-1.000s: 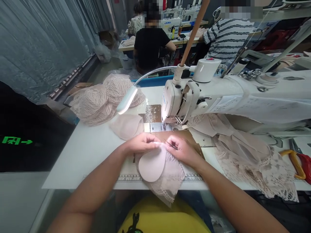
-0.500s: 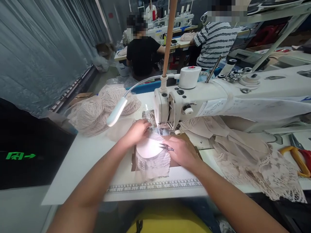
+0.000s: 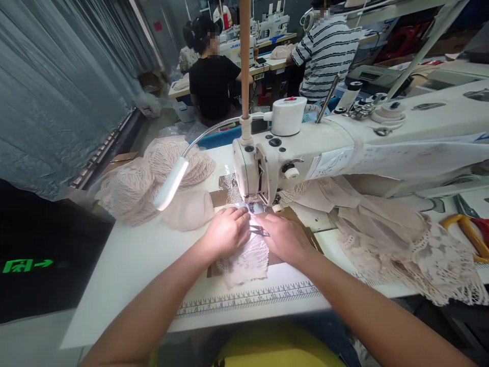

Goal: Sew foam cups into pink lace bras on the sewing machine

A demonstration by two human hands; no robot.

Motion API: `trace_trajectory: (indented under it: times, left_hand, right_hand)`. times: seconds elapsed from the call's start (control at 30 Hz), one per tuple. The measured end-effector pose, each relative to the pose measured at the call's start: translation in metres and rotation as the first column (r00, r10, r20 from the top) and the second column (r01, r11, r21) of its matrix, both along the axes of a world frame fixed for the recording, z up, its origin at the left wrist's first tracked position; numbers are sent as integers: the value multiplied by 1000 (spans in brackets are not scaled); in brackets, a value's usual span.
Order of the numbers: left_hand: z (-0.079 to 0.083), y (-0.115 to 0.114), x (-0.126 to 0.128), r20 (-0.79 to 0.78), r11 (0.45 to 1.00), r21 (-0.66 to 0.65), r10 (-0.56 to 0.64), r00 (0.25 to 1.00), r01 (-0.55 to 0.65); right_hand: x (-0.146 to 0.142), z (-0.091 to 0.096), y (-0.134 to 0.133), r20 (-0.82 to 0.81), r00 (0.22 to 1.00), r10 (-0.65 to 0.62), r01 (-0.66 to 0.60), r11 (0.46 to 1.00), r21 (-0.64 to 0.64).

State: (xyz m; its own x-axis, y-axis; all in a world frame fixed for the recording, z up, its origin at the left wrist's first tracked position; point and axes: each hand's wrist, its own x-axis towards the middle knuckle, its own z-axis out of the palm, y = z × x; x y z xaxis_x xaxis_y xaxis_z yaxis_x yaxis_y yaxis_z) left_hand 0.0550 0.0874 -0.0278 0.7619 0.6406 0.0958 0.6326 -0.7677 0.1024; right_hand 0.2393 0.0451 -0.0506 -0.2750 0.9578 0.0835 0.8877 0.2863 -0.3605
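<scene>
A pale pink lace fabric piece (image 3: 246, 262) lies under the head of a white sewing machine (image 3: 263, 158), its scalloped end toward me. My left hand (image 3: 228, 232) is closed on the left side of the lace, fingers together near the presser foot (image 3: 251, 207). Small thread snips (image 3: 260, 232) stick out from my right hand (image 3: 282, 235), their blades pointing left over the fabric. The thumb and fingertips of that hand also press the lace, close to the left fingertips. Both hands cover part of the fabric.
Bundled lace (image 3: 153, 176) and a sheer cup-shaped piece (image 3: 191, 210) lie left. More lace (image 3: 412, 255) spreads right of the machine, near yellow-handled scissors (image 3: 464, 234). A lamp (image 3: 171, 184) hangs left of the needle. A ruler strip (image 3: 248, 300) edges the table. Co-workers (image 3: 214, 84) sit beyond.
My left hand has come right and nearer to me, from beside the presser foot onto the lace. The white round area of fabric is now mostly covered. My right hand keeps the snips.
</scene>
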Motion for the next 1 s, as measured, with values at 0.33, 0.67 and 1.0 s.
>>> trace_trajectory:
  times: [0.33,0.67,1.0]
  left_hand:
    - [-6,20,-7,-49,997,17,-69,996,70]
    - [-12,11,-12,57,989,107,-109,992,103]
    - [-14,18,-11,91,993,73,-98,991,91]
  right_hand:
    - [2,1,2,-46,999,4,-3,1000,18]
    - [2,2,0,-27,1000,11,-11,1000,18]
    - [-1,3,3,36,999,21,-21,1000,15]
